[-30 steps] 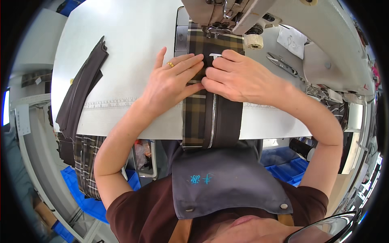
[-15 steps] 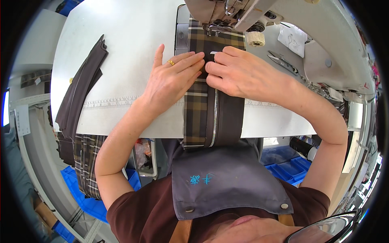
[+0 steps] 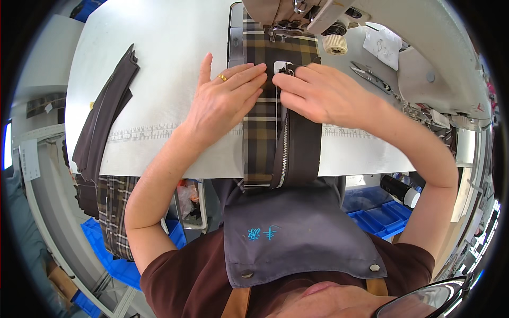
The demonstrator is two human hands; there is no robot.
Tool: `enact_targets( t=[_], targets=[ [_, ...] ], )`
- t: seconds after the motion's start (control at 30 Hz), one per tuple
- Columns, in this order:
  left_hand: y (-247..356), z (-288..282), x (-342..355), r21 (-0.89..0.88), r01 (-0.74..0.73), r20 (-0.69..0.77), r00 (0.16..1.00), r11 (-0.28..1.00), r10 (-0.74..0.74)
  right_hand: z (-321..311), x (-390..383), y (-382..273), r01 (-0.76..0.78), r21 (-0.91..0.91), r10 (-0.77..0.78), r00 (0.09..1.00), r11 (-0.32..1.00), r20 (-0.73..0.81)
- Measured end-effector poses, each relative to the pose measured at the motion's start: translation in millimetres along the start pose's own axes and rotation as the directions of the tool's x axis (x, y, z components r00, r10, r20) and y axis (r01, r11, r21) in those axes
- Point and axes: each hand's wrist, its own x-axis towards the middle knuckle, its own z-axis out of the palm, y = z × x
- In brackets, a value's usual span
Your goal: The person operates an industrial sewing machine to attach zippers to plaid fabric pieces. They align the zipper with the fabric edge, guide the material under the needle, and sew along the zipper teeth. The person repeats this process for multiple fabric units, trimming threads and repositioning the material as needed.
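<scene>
Plaid brown-and-black fabric (image 3: 258, 153) runs lengthwise over the white table towards the sewing machine (image 3: 289, 25). Along it lies a dark fabric strip (image 3: 303, 151) with a metal zipper (image 3: 285, 151). My left hand (image 3: 228, 98) rests flat on the plaid fabric's left side, fingers extended and thumb apart. My right hand (image 3: 323, 94) is closed in a pinch on the zipper strip, close in front of the machine head. The strip's left edge is lifted there, and a small white piece (image 3: 280, 66) shows beside the fingertips. The fingers partly hide what they grip.
Dark fabric strips (image 3: 106, 111) lie at the table's left. Scissors (image 3: 371, 78) and a white paper piece (image 3: 382, 46) are right of the machine head. A ruler scale (image 3: 143, 132) crosses the table. Below its front edge are a blue tray (image 3: 379, 220) and a black bottle (image 3: 397, 190).
My right hand has pulled the zipper strip's edge up and to the right, exposing more of the white piece and the plaid fabric. My left hand has barely moved.
</scene>
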Motion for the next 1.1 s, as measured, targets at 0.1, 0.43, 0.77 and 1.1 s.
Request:
enact_targets(
  t=[0.1, 0.43, 0.77, 1.1],
  targets=[
    [4.9, 0.4, 3.5, 0.056, -0.004, 0.005, 1.0, 0.998, 0.004, 8.7, -15.2, -11.3, -0.099, 0.03, 0.102, 0.987, 0.995, -0.127],
    [-16.8, 3.7, 35.9, 0.088, -0.193, 0.008, 0.981, 0.977, 0.193, 33.1, -13.8, -20.3, -0.311, 0.195, 0.358, 0.885, 0.93, -0.298],
    [-28.0, 18.3, 32.8, 0.031, -0.161, -0.162, 0.973, 0.986, 0.164, 34.6, -11.2, -13.2, -0.371, 0.186, 0.412, 0.862, 0.91, -0.294],
    [-18.2, 8.3, 32.2, -0.029, -0.078, -0.056, 0.995, 0.997, 0.076, 37.0, -15.3, -4.2, -0.387, 0.232, 0.442, 0.855, 0.892, -0.273]
  ],
)
